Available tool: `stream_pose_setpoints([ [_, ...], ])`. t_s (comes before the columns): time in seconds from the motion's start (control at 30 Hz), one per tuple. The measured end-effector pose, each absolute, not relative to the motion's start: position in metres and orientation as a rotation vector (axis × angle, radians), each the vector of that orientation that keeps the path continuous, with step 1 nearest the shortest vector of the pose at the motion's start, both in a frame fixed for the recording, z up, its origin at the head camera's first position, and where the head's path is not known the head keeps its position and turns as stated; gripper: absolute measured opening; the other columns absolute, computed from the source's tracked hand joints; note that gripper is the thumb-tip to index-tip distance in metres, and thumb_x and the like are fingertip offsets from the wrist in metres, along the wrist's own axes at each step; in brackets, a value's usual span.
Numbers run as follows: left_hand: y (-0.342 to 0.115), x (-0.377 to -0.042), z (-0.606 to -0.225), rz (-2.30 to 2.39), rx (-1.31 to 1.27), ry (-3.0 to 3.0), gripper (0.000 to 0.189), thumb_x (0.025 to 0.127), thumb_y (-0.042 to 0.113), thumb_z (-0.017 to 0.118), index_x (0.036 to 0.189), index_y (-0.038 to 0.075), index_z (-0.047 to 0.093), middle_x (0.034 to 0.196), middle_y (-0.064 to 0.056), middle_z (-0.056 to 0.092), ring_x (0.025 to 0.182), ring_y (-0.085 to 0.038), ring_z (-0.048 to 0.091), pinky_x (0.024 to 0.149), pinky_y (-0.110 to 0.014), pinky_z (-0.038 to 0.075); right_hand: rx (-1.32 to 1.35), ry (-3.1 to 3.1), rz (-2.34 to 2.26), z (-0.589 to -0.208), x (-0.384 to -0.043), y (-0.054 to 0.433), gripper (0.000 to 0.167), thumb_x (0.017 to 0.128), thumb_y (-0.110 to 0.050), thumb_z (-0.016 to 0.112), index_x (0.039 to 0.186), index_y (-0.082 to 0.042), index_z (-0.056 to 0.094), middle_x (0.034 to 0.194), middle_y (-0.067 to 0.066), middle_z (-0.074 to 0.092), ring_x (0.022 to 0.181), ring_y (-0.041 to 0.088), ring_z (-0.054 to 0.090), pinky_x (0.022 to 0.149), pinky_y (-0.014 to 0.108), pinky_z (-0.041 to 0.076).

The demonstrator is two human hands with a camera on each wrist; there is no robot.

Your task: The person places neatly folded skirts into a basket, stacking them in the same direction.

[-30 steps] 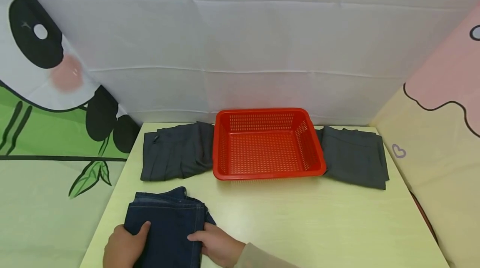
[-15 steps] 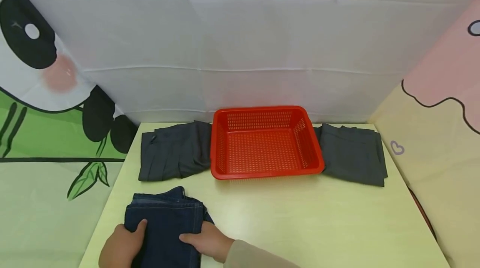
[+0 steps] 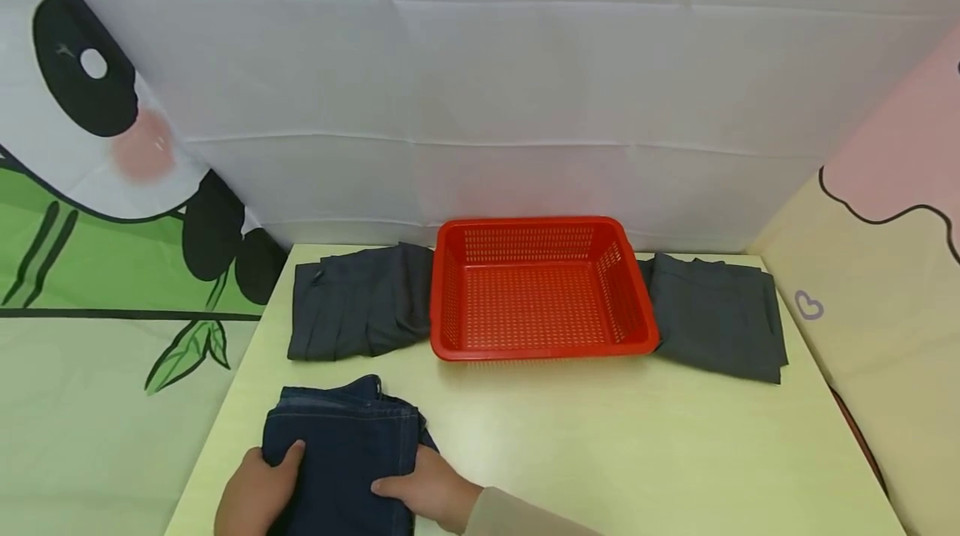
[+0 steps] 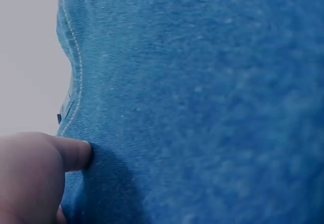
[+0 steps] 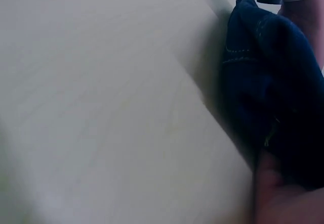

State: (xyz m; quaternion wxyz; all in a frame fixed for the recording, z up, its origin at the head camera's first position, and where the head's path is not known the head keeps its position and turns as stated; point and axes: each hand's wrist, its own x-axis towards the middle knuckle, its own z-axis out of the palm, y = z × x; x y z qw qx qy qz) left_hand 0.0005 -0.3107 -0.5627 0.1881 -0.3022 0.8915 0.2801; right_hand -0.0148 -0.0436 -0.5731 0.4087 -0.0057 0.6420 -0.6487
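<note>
Folded dark blue denim jeans [image 3: 341,461] lie at the front left of the table, the near end cut off by the head view's lower edge. My left hand [image 3: 258,493] grips their left side, thumb on the top layer. On the opposite side my right hand [image 3: 435,486] holds the right edge, its thumb on top and its other fingers hidden beneath. Blue denim [image 4: 202,92] with a pale seam fills most of the left wrist view. In the right wrist view, the layered edge of the jeans [image 5: 273,67] rises beside my right fingers.
A red plastic basket [image 3: 543,352] with nothing in it stands at the table's back middle. Folded dark grey garments flank it: a pleated one [image 3: 352,303] at left, another [image 3: 716,319] at right. A white cloth wall [image 3: 525,102] rises behind the pale table [image 3: 615,436].
My right thumb has slid a little farther in over the jeans. Both hands and the jeans have shifted slightly right on the table. The head view has swung slightly; basket and grey garments stay put.
</note>
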Motion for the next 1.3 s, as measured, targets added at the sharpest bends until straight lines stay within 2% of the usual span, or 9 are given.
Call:
stream_pose_setpoints([
  [0.3,-0.292,0.003,-0.556,0.831,-0.763,2.49,0.085,0.1,0.053,0.054,0.127,-0.027,0.042,0.113,-0.044,0.056,0.099,-0.055,0.061,0.083,-0.061,0.052,-0.153,1.61,-1.645,-0.575,-0.005,-0.009,0.06,0.098,-0.017,0.07,0.152,-0.016,0.046,0.141,-0.003,0.06,0.128,0.016,0.057,0.111,0.046,0.042],
  [0.53,-0.268,0.006,-0.552,0.925,-0.638,2.486,0.079,0.095,0.052,0.066,0.119,-0.022,0.053,0.098,-0.027,0.065,0.088,-0.041,0.066,0.08,-0.056,0.054,-0.171,1.59,-1.67,-0.586,0.002,0.038,0.058,0.101,-0.017,0.066,0.154,-0.008,0.043,0.145,0.005,0.058,0.131,0.023,0.056,0.112,0.05,0.041],
  [0.8,-0.227,0.008,-0.553,0.955,-0.627,2.497,0.074,0.094,0.041,0.071,0.127,-0.021,0.05,0.109,-0.034,0.063,0.098,-0.048,0.065,0.083,-0.058,0.055,-0.128,1.547,-1.754,-0.587,0.01,0.07,0.061,0.103,-0.016,0.064,0.154,0.003,0.038,0.148,0.014,0.053,0.132,0.031,0.055,0.11,0.051,0.044],
  [1.03,-0.205,0.012,-0.56,0.982,-0.607,2.517,0.075,0.092,0.04,0.073,0.129,-0.021,0.049,0.109,-0.033,0.064,0.097,-0.047,0.066,0.082,-0.058,0.055,-0.026,1.514,-1.808,-0.582,0.017,0.086,0.065,0.1,-0.014,0.066,0.152,0.01,0.035,0.145,0.021,0.053,0.129,0.039,0.057,0.105,0.054,0.048],
  [1.3,-0.185,0.013,-0.565,1.042,-0.579,2.492,0.071,0.091,0.039,0.073,0.127,-0.019,0.052,0.107,-0.029,0.065,0.096,-0.045,0.067,0.082,-0.058,0.055,0.084,1.613,-1.751,-0.58,0.02,0.105,0.075,0.099,-0.022,0.069,0.154,0.012,0.029,0.147,0.026,0.049,0.13,0.044,0.054,0.105,0.061,0.044],
])
